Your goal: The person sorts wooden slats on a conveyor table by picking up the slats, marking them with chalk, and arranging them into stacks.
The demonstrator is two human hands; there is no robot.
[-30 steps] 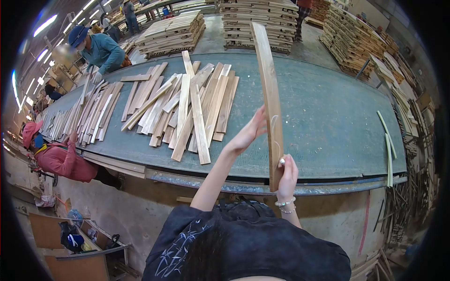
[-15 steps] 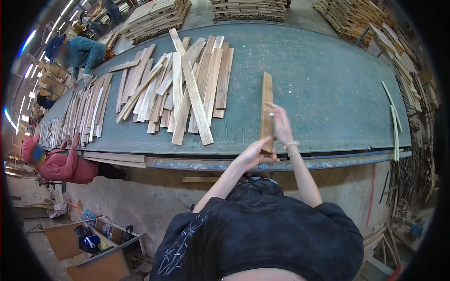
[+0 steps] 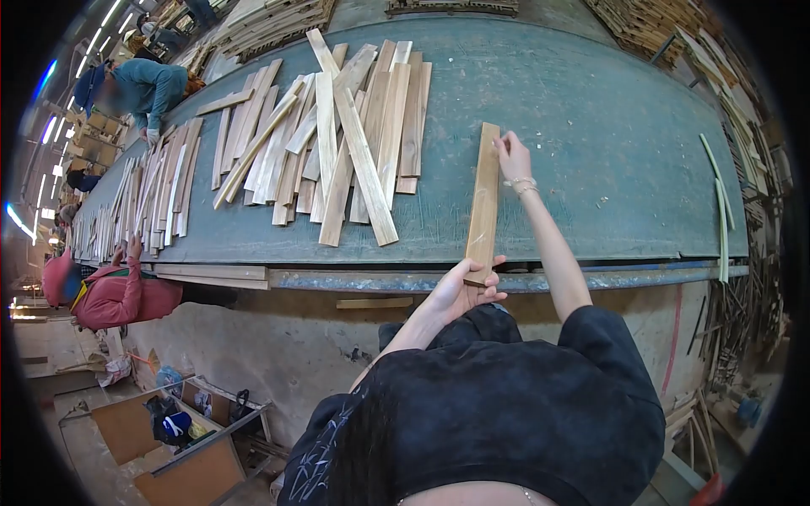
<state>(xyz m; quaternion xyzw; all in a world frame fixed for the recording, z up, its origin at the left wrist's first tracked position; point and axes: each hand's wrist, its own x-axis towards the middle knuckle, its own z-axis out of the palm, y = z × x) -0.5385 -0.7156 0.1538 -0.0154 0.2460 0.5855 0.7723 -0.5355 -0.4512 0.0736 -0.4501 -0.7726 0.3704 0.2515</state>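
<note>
A long, narrow wooden board (image 3: 483, 198) points away from me, its near end sticking out over the table's front edge. My left hand (image 3: 462, 291) grips that near end from below, with the thumb along the side and fingers showing on the right. Close to the far end, my right hand (image 3: 514, 160) is closed, its curled fingertips at the board's right edge. A bracelet circles my right wrist. To the left lies a loose pile of wooden boards (image 3: 392, 126), some crossing over others.
The green tabletop (image 3: 591, 169) carries small chips and thin pale strips (image 3: 723, 228) at the right. Two co-workers, one in a teal top (image 3: 152, 88) and one in a red top (image 3: 126, 295), are beside more boards (image 3: 169, 185) at the left. Timber stacks (image 3: 278, 25) stand beyond.
My right hand has moved up along the board to near its far end, and its fingers have curled. My left hand still holds the near end; the board's upper face now shows more.
</note>
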